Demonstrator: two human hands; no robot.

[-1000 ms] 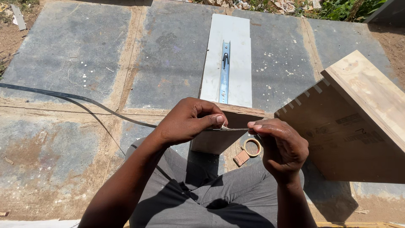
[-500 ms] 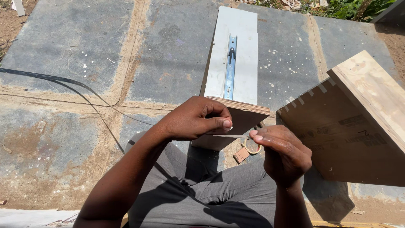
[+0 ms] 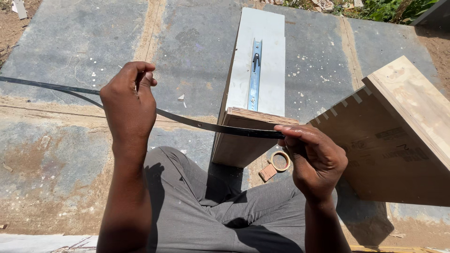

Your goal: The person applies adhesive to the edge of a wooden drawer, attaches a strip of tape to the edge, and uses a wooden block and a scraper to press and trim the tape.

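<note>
The person sits on a paved stone floor (image 3: 70, 42), legs in grey trousers (image 3: 211, 211) stretched forward. Both hands grip a thin black strip (image 3: 206, 125). The left hand (image 3: 129, 100) is raised, fingers pinched closed around the strip near its middle stretch. The right hand (image 3: 314, 157) pinches the strip's near end between thumb and fingertips. Between the hands the strip runs in a shallow curve, passing just in front of the plywood edge of a white panel (image 3: 260, 70). Beyond the left hand it trails away across the floor to the left edge of view.

The white panel lies flat ahead of the knees, with a metal drawer slide (image 3: 254, 75) fixed along its centre. A plywood box (image 3: 398, 136) with notched edges stands tilted to the right, beside the right hand. A roll of tape (image 3: 280, 160) and a small wood block (image 3: 267, 172) lie on the floor just under the right hand.
</note>
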